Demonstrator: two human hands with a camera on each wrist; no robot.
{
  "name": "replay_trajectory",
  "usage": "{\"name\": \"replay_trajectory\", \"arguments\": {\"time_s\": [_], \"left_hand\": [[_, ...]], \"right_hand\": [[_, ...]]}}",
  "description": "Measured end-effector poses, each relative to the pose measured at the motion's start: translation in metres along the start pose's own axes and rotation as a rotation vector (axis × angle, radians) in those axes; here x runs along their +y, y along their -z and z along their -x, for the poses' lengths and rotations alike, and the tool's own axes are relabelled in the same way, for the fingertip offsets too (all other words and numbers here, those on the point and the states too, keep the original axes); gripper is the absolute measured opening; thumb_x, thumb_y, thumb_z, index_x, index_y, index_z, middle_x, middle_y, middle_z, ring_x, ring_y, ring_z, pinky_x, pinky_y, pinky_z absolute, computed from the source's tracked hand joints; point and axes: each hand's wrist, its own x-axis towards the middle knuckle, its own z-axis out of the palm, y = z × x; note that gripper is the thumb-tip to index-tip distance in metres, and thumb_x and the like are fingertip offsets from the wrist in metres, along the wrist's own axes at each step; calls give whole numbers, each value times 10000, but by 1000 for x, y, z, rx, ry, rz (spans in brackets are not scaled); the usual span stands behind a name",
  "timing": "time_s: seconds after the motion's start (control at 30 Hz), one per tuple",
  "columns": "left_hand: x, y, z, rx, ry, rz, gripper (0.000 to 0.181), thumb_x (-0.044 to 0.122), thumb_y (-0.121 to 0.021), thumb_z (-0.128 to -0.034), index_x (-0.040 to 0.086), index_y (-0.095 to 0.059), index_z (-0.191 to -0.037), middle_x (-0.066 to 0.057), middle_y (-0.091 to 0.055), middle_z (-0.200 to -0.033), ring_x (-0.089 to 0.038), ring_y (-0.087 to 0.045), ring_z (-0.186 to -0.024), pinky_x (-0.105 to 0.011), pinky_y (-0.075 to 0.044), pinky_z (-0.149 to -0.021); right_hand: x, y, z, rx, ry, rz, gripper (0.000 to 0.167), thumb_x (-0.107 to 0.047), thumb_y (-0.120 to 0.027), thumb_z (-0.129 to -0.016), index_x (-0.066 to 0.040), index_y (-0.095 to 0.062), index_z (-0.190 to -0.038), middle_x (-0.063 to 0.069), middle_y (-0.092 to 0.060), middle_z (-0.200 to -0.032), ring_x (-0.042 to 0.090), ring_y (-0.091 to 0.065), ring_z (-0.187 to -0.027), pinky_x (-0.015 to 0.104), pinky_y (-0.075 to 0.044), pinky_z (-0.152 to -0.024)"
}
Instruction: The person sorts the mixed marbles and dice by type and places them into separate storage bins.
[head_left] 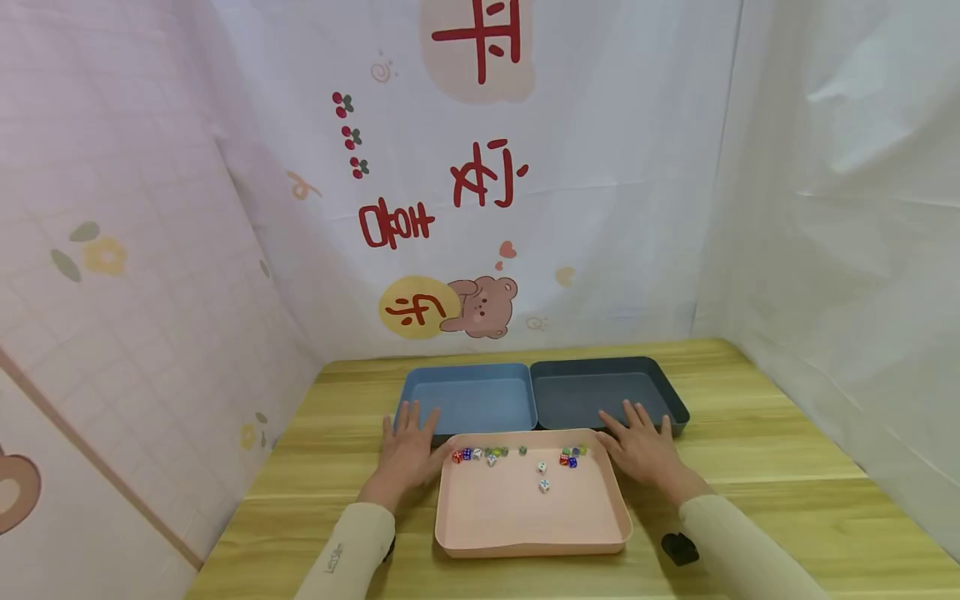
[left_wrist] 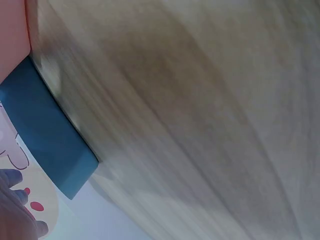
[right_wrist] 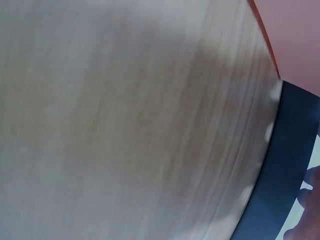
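A pink tray [head_left: 532, 525] lies at the table's front, with several small dice inside, mostly along its far edge. Two white dice, one of them a white die [head_left: 544, 486], sit nearer its middle. My left hand [head_left: 408, 454] is spread at the tray's far left corner, fingers reaching over the front of the blue tray [head_left: 472, 404]. At the far right corner my right hand [head_left: 643, 446] is likewise spread, its fingers over the front of the dark grey tray [head_left: 600, 392]. Neither hand holds anything. Only fingertips show at the edges of the wrist views.
The blue and dark grey trays stand side by side behind the pink one on a wooden table [head_left: 780, 467]. A small black object [head_left: 679, 549] lies beside the right forearm. A printed white curtain [head_left: 615, 183] hangs behind the table and along its sides.
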Motion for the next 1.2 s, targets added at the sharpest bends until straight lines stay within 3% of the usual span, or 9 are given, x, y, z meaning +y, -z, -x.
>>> {"name": "replay_trajectory", "arguments": {"time_s": [0.5, 0.83, 1.2], "left_hand": [[7, 2, 1, -17, -65, 55, 668, 509, -549, -982, 160, -406, -1533, -256, -241, -1581, -448, -141, -1471, -703, -94, -1113], [13, 4, 3, 16, -161, 90, 511, 419, -667, -939, 157, -608, -1374, -254, -302, -1553, -457, -180, -1458, -717, -117, -1100], [13, -2, 3, -6, -133, 88, 365, 380, -701, -914, 168, -723, -1211, -258, -343, -1529, -462, -199, -1449, -708, -120, -1105]], "right_hand": [[-5, -1, 6, -2, 30, 4, 530, -447, -406, -1057, -130, -504, -1470, 314, -369, -1494, 524, -318, -1373, 804, -166, -1003], [-5, -4, 5, 26, 43, 7, 529, -456, -407, -1053, -134, -524, -1456, 295, -383, -1494, 513, -320, -1377, 795, -174, -1008], [-3, -6, 7, 45, 45, -2, 519, -447, -428, -1049, -137, -529, -1453, 294, -378, -1497, 513, -318, -1378, 792, -180, -1010]]}}
